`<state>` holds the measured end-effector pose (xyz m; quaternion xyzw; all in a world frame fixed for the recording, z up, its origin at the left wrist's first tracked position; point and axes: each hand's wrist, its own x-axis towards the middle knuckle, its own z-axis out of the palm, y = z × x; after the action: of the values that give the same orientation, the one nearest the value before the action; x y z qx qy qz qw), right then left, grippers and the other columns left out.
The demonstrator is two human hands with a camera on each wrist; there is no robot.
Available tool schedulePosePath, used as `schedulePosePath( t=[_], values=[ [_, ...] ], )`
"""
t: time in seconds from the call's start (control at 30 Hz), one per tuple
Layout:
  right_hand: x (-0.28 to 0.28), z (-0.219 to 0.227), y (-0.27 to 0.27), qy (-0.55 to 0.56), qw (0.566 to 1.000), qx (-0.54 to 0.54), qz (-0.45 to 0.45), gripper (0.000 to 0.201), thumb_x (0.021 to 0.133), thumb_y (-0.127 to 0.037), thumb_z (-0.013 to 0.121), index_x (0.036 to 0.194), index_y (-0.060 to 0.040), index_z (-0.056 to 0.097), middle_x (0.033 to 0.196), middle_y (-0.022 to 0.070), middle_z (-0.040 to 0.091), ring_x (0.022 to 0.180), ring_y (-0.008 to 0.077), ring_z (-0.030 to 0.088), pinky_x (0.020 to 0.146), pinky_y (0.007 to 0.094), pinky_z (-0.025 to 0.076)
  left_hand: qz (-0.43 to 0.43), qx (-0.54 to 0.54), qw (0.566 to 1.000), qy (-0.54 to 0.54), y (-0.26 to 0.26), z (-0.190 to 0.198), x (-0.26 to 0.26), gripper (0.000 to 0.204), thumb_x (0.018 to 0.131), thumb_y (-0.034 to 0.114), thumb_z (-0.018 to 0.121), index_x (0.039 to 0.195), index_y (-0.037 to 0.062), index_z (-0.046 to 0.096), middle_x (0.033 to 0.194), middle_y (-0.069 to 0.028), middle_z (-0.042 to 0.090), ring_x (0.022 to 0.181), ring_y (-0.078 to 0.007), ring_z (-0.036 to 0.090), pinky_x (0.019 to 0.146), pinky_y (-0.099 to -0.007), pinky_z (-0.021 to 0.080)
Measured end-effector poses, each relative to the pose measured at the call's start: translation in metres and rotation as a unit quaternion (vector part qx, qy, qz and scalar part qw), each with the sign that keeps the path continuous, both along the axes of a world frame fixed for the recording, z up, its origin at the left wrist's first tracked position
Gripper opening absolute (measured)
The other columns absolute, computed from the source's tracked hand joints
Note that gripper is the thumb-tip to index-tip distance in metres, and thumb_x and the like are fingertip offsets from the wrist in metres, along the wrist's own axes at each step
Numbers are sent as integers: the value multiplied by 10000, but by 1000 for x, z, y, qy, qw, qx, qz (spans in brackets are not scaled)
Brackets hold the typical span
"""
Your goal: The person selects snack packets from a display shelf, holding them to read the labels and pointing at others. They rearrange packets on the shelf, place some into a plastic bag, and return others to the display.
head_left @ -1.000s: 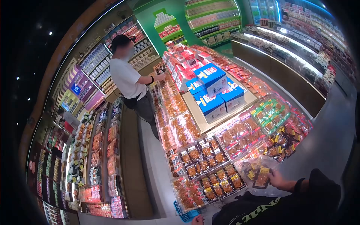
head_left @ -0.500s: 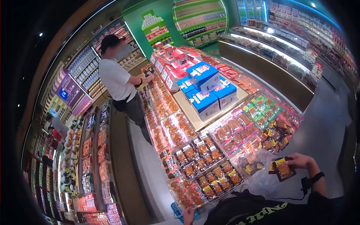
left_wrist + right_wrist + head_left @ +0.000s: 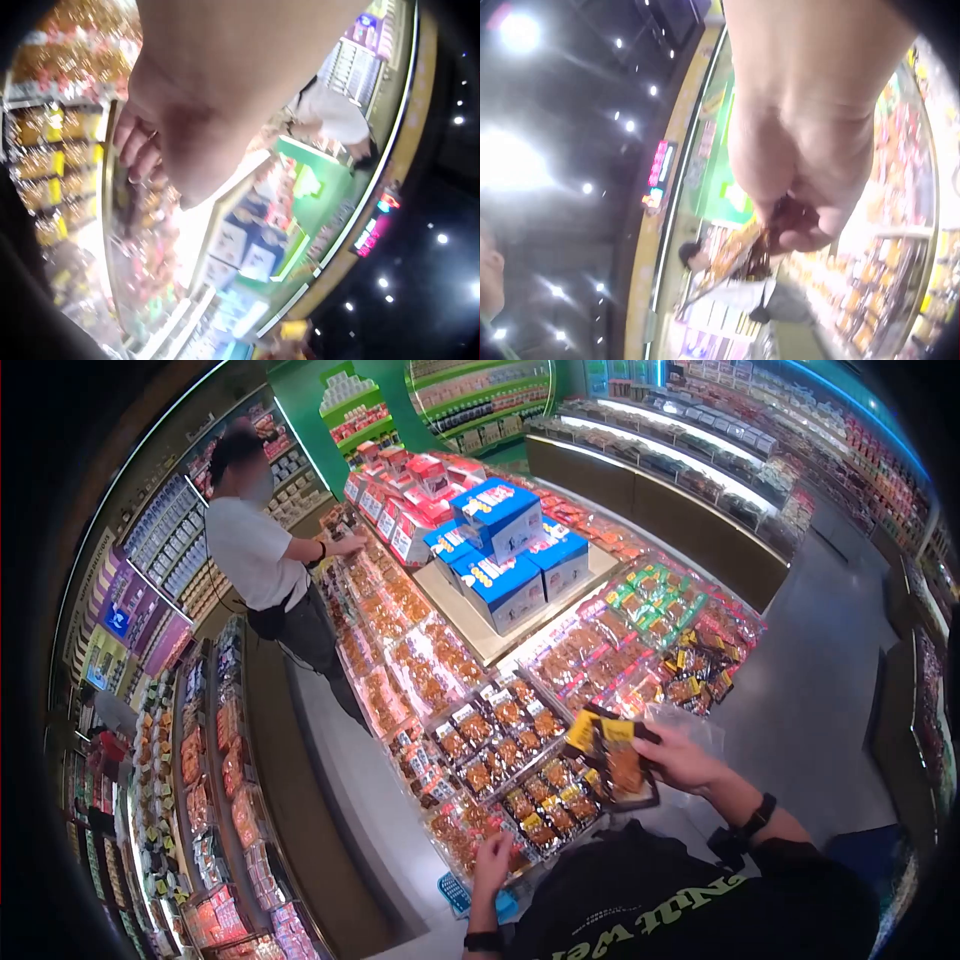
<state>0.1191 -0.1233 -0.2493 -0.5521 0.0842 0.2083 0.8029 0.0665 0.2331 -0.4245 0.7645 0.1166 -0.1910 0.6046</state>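
Note:
In the head view my right hand point(image 3: 682, 760) pinches dark snack packets point(image 3: 625, 768) with yellow labels, at least two overlapping, above the near trays. The right wrist view shows the fingers of that hand point(image 3: 802, 172) curled round a packet point(image 3: 739, 251) seen nearly edge-on. Nearer the table's front corner, my left hand point(image 3: 492, 863) hangs over packets point(image 3: 465, 832) with its fingers loosely bent and nothing in them; whether it touches them I cannot tell. The left wrist view also shows this hand point(image 3: 180, 142) empty. Behind my right hand is a clear plastic bag point(image 3: 690, 730), partly hidden.
Blue boxes point(image 3: 500, 580) and red-and-white boxes point(image 3: 400, 510) stand on the display's raised middle. A person in a white shirt point(image 3: 250, 550) reaches over its far left side. A blue basket point(image 3: 455, 895) is below the near corner. Shelves point(image 3: 640, 490) line the back right.
My right hand has lifted the packets away from the clear bag and moved left over the near trays. My left hand has risen at the table's corner. The head view has shifted right.

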Motion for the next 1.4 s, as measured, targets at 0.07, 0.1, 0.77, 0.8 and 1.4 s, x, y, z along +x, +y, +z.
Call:
schedulePosePath(
  t=[0.07,0.1,0.77,0.8,1.4],
  values=[
    [19,14,45,-16,998,-63,21,323,960,-178,504,1249,-35,478,1061,9,572,915,82,540,763,224,450,-13,-161,987,-16,-40,90,37,473,998,351,368,1262,-23,489,1109,-110,595,1044,-179,551,938,-305,420],
    [24,19,69,-39,999,-33,-9,295,963,-196,499,1218,-47,502,1007,-6,583,836,49,524,672,198,422,-7,-292,955,-47,-45,90,51,582,1003,440,255,1321,-19,420,1244,-140,532,1125,-217,526,993,-344,391],
    [61,60,99,-209,970,69,103,413,854,-17,631,1224,29,453,1121,99,603,1020,131,588,874,274,487,187,-274,908,-255,-107,228,69,291,951,60,467,1221,-48,464,1113,-109,602,973,-124,592,848,-254,471],
    [62,61,97,-210,969,71,110,413,854,-17,631,1224,29,453,1121,99,603,1020,131,588,874,274,487,194,-259,907,-269,-107,230,68,291,951,58,467,1220,-53,461,1107,-112,604,964,-124,596,843,-253,473],
    [58,89,116,-680,626,-375,71,440,735,-124,693,1150,-13,602,716,30,467,667,205,467,609,341,344,278,-382,848,-242,-126,249,79,388,964,47,363,1346,8,311,1218,-135,522,1086,-207,551,936,-311,455]
  ],
)
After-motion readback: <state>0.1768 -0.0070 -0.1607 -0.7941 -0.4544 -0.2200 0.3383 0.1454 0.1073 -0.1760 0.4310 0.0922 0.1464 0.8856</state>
